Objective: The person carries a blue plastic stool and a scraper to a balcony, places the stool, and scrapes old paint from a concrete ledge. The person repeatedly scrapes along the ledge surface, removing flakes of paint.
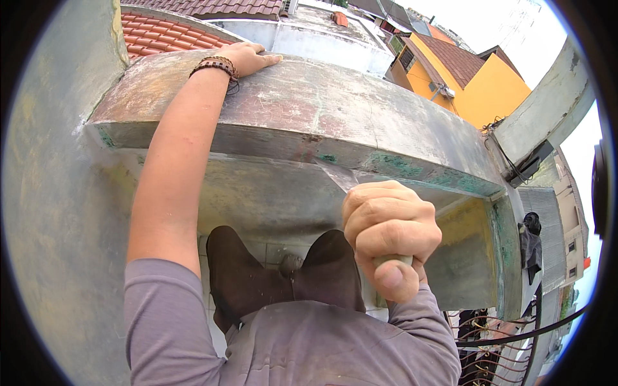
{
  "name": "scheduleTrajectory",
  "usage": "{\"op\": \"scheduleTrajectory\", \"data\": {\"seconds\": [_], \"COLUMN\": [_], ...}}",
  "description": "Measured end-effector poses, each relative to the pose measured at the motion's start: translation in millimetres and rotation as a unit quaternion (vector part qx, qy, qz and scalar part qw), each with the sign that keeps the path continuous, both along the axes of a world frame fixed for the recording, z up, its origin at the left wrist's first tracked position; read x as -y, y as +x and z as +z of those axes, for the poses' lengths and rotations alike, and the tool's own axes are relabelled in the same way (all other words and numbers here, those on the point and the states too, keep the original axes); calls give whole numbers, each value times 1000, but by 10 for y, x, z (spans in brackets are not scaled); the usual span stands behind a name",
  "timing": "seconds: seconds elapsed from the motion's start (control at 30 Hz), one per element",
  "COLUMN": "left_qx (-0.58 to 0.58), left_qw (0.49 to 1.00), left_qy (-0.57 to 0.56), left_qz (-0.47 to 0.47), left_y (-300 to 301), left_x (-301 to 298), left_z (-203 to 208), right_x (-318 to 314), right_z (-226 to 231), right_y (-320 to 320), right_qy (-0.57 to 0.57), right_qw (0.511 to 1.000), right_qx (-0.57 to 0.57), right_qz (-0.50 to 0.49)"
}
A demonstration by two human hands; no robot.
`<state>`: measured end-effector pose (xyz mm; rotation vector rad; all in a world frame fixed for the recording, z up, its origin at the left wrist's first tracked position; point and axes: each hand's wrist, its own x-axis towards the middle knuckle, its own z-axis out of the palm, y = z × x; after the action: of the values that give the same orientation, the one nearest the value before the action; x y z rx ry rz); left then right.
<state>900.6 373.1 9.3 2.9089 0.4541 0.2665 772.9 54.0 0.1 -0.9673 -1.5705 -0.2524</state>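
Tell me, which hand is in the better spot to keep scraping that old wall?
Right, probably. The right hand is shut in a fist on the scraper, whose blade touches the wall face under the ledge. The left hand lies flat on the ledge top, holding nothing.

I see a worn concrete wall top (335,109); my left hand (248,58) lies flat at its far edge.

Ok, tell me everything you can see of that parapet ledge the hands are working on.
The parapet ledge is a broad, flat-topped concrete cap, weathered grey with reddish patches and green staining along its lower edge. Its face below looks scraped bare. The left hand rests flat on its far edge; the right hand is clenched round a pale tool handle with a thin blade against the underside edge.
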Motion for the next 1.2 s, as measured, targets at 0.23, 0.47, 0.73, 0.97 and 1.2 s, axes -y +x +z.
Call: {"op": "scheduleTrajectory", "data": {"seconds": [0.23,0.47,0.73,0.97,1.2], "left_qx": [11,8,4,12,12], "left_qw": [1000,1000,1000,1000,1000], "left_qy": [-6,-4,0,6,3], "left_qz": [-5,1,6,14,0], "left_y": [53,-13,15,-42,44], "left_x": [-10,33,40,-1,-47], "left_z": [-36,-14,-3,1,-7], "right_x": [-78,-31,194,465,96], "right_z": [-17,52,128,232,-38], "right_y": [78,3,8,-138,40], "right_qy": [-7,25,47,68,22], "right_qw": [1000,1000,999,995,999], "right_qx": [-26,2,21,51,8], "right_qz": [-14,8,10,56,23]}}
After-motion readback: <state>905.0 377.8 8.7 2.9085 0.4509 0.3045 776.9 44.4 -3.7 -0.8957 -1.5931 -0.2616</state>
